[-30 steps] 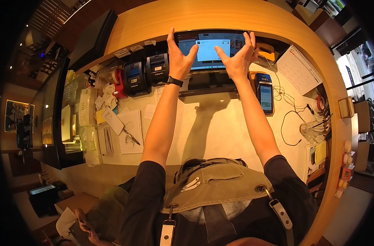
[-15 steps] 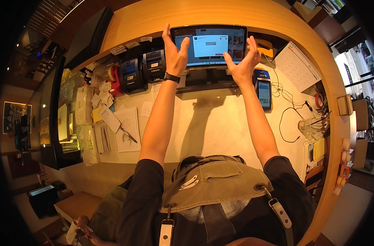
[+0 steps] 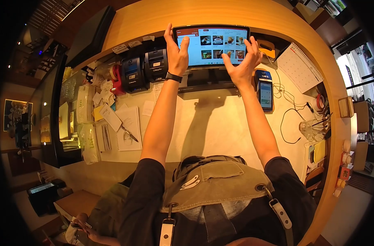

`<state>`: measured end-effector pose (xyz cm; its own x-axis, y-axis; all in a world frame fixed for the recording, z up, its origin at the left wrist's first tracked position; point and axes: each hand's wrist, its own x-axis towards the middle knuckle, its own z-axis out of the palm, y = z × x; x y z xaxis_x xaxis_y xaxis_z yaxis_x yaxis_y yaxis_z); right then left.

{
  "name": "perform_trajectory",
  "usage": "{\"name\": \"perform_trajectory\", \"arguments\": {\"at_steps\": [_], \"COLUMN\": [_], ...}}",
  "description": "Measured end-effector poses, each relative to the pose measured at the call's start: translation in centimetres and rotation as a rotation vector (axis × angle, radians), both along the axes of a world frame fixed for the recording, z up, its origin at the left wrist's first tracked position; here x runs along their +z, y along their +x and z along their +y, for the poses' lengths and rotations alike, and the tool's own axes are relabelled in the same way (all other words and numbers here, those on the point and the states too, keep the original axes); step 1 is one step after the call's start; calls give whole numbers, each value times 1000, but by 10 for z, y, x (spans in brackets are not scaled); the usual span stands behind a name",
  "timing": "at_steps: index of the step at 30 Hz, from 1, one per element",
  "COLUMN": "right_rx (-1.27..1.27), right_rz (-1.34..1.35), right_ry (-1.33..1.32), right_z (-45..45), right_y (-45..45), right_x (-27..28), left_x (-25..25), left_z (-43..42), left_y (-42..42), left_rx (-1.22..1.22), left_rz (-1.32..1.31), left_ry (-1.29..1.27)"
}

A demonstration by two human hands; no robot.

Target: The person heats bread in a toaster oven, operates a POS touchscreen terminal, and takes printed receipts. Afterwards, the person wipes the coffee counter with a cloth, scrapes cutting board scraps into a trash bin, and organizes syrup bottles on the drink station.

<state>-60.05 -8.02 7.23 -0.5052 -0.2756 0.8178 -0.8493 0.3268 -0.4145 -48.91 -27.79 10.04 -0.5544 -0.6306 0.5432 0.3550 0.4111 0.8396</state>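
Nearest: coarse olive apron (image 3: 221,184), stitched seams, pale straps. Beyond it, smooth pale surface (image 3: 219,135); spiral notebook (image 3: 131,119) towards its left edge, dark pen (image 3: 130,133) on top. Left hand (image 3: 178,58) and right hand (image 3: 243,67) at either side of the tablet (image 3: 197,46), fingers spread, thumbs over the glass; contact unclear. Tablet raised at the surface's far edge, glossy, rectangular. Pop-up box gone; drink-picture grid now uncovered for viewing. Farthest: grained wooden ledge (image 3: 195,13).
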Motion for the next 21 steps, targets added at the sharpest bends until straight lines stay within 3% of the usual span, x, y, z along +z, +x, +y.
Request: {"name": "perform_trajectory", "arguments": {"at_steps": [8, 11, 14, 21], "right_rx": [-24, -27, -62, -80], "right_rz": [82, 14, -20, 4], "right_ry": [87, 8, 18, 27], "right_z": [-30, -23, -14, -24], "right_y": [15, 9, 4, 1], "right_x": [4, 5, 6, 13], "left_x": [-9, -10, 6, -1], "left_z": [-7, -8, 5, -2], "left_y": [-4, -4, 3, 0], "left_rx": [26, 42, -10, 77], "left_rz": [49, 49, 37, 32], "left_ry": [-30, -35, 89, -16]}}
